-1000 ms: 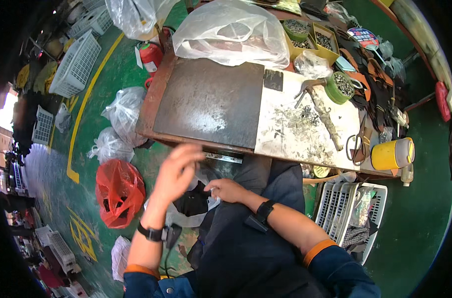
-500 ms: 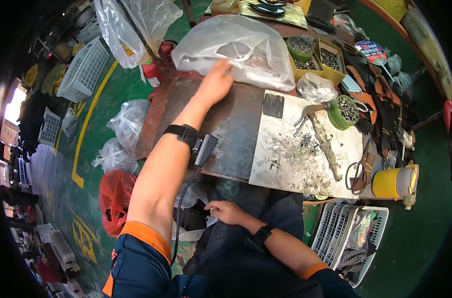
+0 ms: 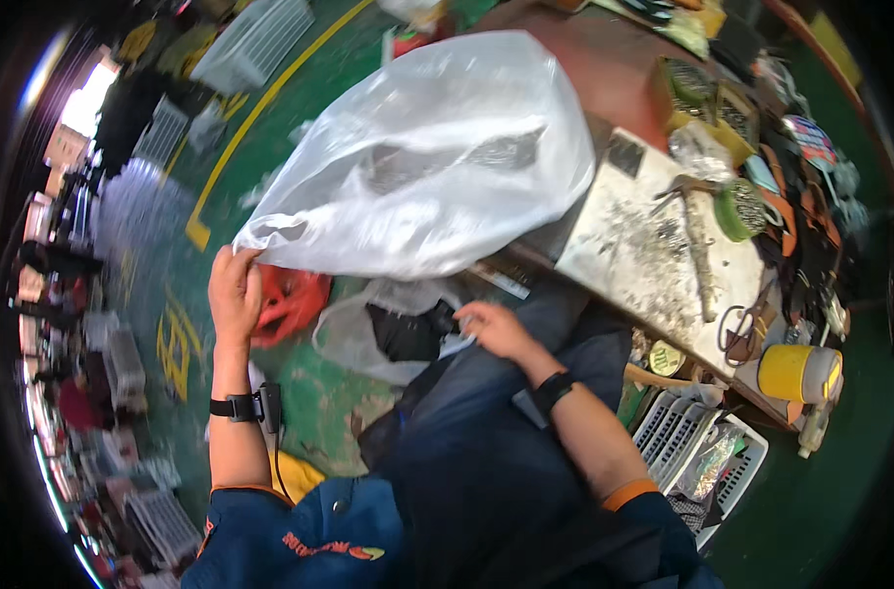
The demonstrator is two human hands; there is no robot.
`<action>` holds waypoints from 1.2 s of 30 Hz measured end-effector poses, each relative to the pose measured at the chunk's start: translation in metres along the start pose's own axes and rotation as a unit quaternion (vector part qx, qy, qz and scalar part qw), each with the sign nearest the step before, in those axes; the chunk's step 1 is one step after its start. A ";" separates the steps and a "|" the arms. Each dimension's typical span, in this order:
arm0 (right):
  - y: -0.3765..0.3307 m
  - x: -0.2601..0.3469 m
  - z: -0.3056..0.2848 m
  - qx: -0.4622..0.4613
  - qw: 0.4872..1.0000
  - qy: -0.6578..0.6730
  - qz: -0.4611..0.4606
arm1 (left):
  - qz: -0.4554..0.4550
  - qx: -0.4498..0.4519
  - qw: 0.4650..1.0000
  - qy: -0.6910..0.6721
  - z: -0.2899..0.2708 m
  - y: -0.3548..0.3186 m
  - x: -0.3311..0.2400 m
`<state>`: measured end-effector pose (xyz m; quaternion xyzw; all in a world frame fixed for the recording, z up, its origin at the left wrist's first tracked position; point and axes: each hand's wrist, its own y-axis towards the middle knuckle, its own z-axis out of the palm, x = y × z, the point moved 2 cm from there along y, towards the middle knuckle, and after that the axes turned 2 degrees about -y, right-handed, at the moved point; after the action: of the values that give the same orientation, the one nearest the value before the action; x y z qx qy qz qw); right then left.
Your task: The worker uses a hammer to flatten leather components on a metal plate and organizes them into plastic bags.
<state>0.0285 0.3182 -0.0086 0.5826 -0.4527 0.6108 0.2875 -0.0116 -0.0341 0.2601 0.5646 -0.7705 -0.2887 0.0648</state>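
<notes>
Pinching the bag (image 3: 447, 177) by its edge, my left hand (image 3: 235, 293) is closed; my right hand (image 3: 503, 331), whose grip I cannot tell, has black stuff (image 3: 403, 332) just left.

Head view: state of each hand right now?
Left hand: closed, holding the large plastic bag by one end.
Right hand: at the smaller plastic bag; grip cannot be told.

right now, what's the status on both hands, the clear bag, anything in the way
Left hand gripping a corner of the clear bag. Right hand near black material in the lower bag. Clear bag hides part of the bench.
</notes>
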 end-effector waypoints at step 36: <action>-0.003 0.016 0.002 -0.010 0.995 0.007 0.098 | -0.494 0.517 0.616 -0.330 0.188 -0.285 0.030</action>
<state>0.0296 0.3153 0.0073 0.5283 -0.5118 0.6353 0.2353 0.1344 -0.0474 -0.0495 0.6666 -0.3666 0.0018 -0.6490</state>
